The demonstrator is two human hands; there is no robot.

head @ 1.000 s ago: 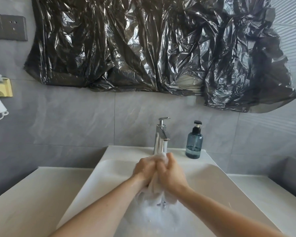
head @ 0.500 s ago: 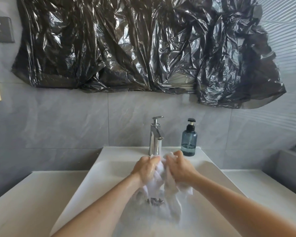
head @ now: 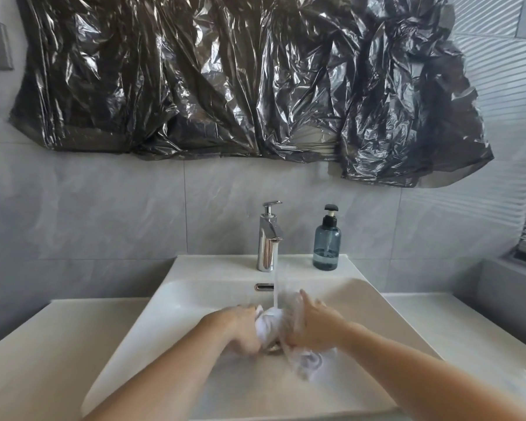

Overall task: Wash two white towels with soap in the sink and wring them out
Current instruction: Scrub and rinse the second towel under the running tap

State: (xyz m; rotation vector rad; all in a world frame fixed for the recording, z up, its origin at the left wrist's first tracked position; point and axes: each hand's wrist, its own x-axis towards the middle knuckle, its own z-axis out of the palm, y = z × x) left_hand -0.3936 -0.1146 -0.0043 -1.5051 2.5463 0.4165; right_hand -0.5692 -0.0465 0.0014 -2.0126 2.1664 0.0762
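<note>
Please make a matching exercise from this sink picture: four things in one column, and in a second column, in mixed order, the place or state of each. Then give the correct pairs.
Things
1. faucet
2. soap bottle
3. white towel
4. black plastic sheet

Places or states
A. gripped between the left hand and right hand
B. hanging on the wall above the sink
C. running water
D. standing on the ledge, right of the faucet

Pairs: 1-C, 2-D, 3-A, 4-B
</note>
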